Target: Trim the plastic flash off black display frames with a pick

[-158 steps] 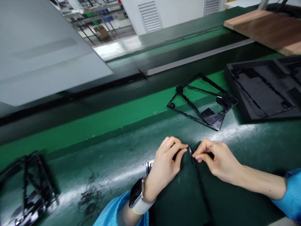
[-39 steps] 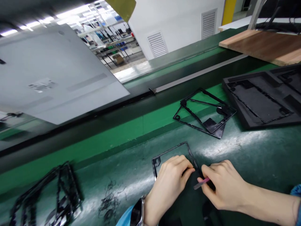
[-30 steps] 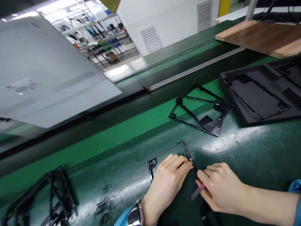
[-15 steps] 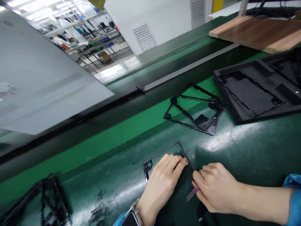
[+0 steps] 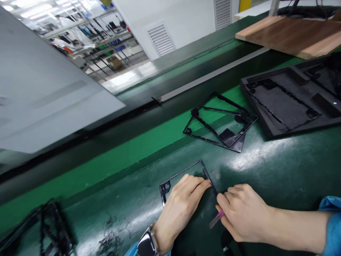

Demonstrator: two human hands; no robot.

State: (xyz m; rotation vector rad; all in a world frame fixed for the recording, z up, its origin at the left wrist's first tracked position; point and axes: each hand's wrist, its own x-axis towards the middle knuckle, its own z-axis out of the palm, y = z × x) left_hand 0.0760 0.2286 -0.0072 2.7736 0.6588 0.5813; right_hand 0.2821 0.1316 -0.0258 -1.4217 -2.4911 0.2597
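Note:
A thin black plastic frame [image 5: 183,171] lies flat on the dark green bench in front of me. My left hand [image 5: 181,208] rests on top of it with the fingers stretched flat, fingertips at the frame's right rail. My right hand [image 5: 241,213] sits just to the right, fingers pinched on a small pink-handled tool [image 5: 216,219] whose tip is against that same rail. A watch [image 5: 146,245] is on my left wrist.
A second black frame [image 5: 220,121] lies further back on the bench. A black moulded tray [image 5: 287,103] holds frames at the right, below a wooden board [image 5: 290,33]. More black frames [image 5: 39,231] and black trimmings [image 5: 110,240] lie at the lower left. A grey panel [image 5: 48,92] fills the upper left.
Earlier both hands worked at the frame's far corner; now they sit lower along its right rail. Over the last second the view drifted slightly; the hands hardly moved.

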